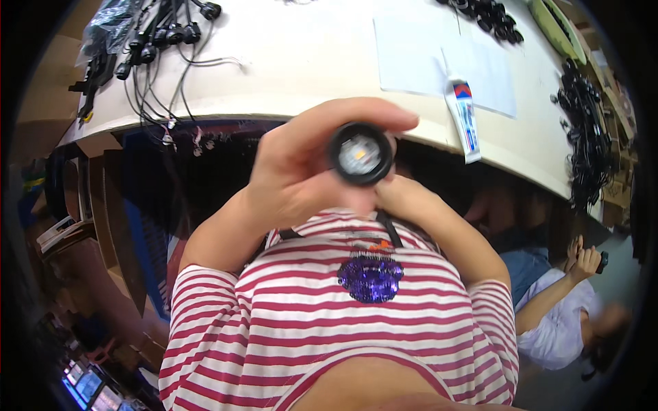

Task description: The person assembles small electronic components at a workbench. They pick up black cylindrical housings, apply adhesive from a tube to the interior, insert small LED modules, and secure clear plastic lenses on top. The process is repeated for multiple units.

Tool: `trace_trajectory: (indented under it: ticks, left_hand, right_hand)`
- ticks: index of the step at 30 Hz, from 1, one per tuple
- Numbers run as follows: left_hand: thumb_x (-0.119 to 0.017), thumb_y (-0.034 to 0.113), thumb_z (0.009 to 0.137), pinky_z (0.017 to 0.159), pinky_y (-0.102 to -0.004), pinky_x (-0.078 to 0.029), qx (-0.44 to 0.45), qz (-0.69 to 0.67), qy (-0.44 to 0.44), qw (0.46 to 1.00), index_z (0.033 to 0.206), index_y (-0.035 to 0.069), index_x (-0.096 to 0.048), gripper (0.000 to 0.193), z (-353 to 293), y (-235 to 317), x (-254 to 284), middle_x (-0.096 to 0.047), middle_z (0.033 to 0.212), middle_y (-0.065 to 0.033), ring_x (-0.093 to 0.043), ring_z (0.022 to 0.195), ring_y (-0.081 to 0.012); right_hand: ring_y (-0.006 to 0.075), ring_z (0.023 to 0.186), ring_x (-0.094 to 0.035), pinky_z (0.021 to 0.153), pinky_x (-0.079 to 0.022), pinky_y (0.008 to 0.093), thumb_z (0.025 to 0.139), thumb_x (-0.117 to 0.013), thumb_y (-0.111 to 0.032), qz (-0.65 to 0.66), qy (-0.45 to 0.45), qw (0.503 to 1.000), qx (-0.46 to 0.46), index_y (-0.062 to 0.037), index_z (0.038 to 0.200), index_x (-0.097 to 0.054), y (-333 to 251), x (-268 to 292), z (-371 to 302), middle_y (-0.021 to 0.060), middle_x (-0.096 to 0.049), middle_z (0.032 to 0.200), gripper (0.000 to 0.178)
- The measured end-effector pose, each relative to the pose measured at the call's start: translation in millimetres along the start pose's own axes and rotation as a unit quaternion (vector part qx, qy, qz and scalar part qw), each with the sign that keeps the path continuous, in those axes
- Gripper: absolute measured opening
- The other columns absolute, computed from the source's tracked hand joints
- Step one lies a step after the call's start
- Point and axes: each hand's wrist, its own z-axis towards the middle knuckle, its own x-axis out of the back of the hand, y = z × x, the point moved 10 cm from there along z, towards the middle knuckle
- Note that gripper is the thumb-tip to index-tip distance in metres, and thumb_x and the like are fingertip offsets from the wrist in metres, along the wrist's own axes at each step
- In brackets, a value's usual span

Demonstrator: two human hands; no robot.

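Note:
My left hand [291, 161] is raised in front of my chest, its fingers and thumb curled round a small round LED light [360, 155]. The light has a black rim, a clear lens and a yellowish chip in the middle, and its face points up at me. Close behind it, on the right, is my right hand [406, 197]; the light and my left hand hide most of its fingers, so what it grips does not show. A white tube [464, 123] with a red and blue print and a thin nozzle lies at the table's near edge.
On the white table [295, 61], black lights with cables [175, 33] hang over the near edge at left. A pale sheet [411, 61], a heap of black parts [582, 137] and a green basin [558, 31] are at right. Another person [558, 315] sits to my right.

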Motion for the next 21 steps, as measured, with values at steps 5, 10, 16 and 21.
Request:
trace_trajectory:
  ticks: [5, 10, 16, 21]
  left_hand:
    - [-0.057, 0.031, 0.085, 0.049, -0.0216, -0.033, -0.009, 0.137, 0.047, 0.989, 0.128, -0.005, -0.033, 0.061, -7, 37, 35, -0.050, 0.067, -0.0058, -0.043, 0.056, -0.0090]
    - [-0.059, 0.039, 0.083, 0.054, -0.0175, -0.032, 0.056, 0.083, 0.142, 0.985, 0.128, -0.006, -0.033, 0.069, -22, -2, 72, -0.051, 0.074, -0.0035, -0.042, 0.061, -0.0064]
    - [-0.061, 0.046, 0.079, 0.046, -0.0170, -0.030, 0.096, 0.020, 0.139, 0.985, 0.118, -0.002, -0.044, 0.064, -39, -14, 83, -0.052, 0.064, -0.0029, -0.043, 0.052, -0.0056]
    - [-0.060, 0.051, 0.078, 0.043, -0.0173, -0.027, 0.073, 0.024, 0.152, 0.985, 0.121, -0.002, -0.042, 0.071, -44, -17, 97, -0.047, 0.058, 0.0005, -0.041, 0.050, -0.0045]
  right_hand:
    - [0.0285, 0.075, -0.062, 0.069, -0.050, 0.0343, 0.081, -0.059, -0.020, -0.071, -0.063, 0.991, 0.098, -0.0053, 0.089, -0.063, -128, 63, -7, 0.0133, -0.063, 0.081, 0.017]
    - [0.0208, 0.065, -0.059, 0.060, -0.046, 0.0296, 0.081, -0.059, -0.018, -0.354, 0.257, 0.885, 0.157, -0.0050, 0.095, -0.062, -165, 170, 68, 0.0098, -0.063, 0.079, 0.019]
    - [0.0247, 0.083, -0.059, 0.073, -0.046, 0.0353, 0.080, -0.059, -0.030, -0.446, 0.278, 0.850, 0.043, -0.0119, 0.100, -0.062, -116, 208, 160, 0.0077, -0.062, 0.087, 0.027]
    - [0.0241, 0.082, -0.059, 0.073, -0.046, 0.0334, 0.079, -0.060, -0.032, -0.422, 0.223, 0.879, 0.022, -0.0122, 0.090, -0.066, -108, 192, 168, 0.0078, -0.062, 0.088, 0.023]
